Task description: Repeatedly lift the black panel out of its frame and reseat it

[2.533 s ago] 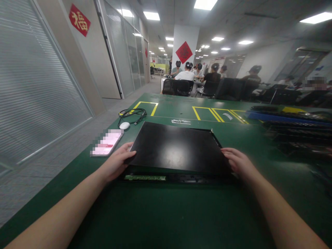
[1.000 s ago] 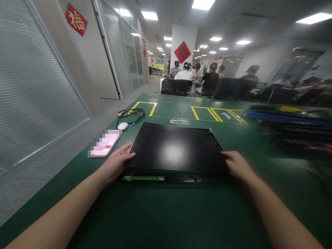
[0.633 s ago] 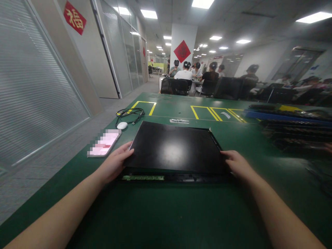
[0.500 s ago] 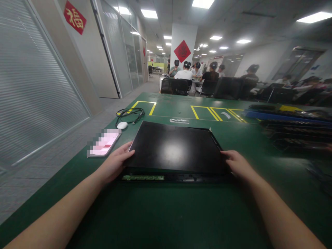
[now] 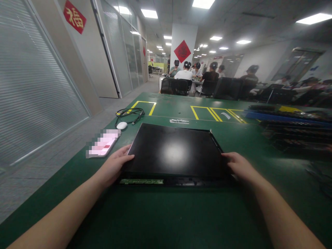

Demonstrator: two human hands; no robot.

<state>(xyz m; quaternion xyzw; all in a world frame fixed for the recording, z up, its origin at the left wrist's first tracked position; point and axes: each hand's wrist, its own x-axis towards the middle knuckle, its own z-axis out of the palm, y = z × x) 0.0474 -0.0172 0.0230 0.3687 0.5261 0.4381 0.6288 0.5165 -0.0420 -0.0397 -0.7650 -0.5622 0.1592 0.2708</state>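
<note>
A flat black display panel [image 5: 166,148] lies at a slight slant over a black frame [image 5: 197,181] on the green table. Its dark, glossy face points up and reflects a ceiling light. My left hand [image 5: 116,164] grips the panel's left edge, thumb on top and fingers underneath. At the right edge my right hand [image 5: 237,165] is closed on the panel, its fingers partly hidden. Along the frame's near side a green circuit strip [image 5: 142,181] shows. Whether the panel touches the frame all round, I cannot tell.
Left of the panel lie a phone [image 5: 105,143], a white mouse [image 5: 121,125] and a coiled black cable [image 5: 129,114]. Stacked dark frames [image 5: 293,133] and a blue strip stand at the right. Yellow tape [image 5: 146,102] marks the table's far part. Several people sit beyond.
The panel and both hands appear slightly lower in view, nearer to me. Both hands keep their hold on the panel's sides.
</note>
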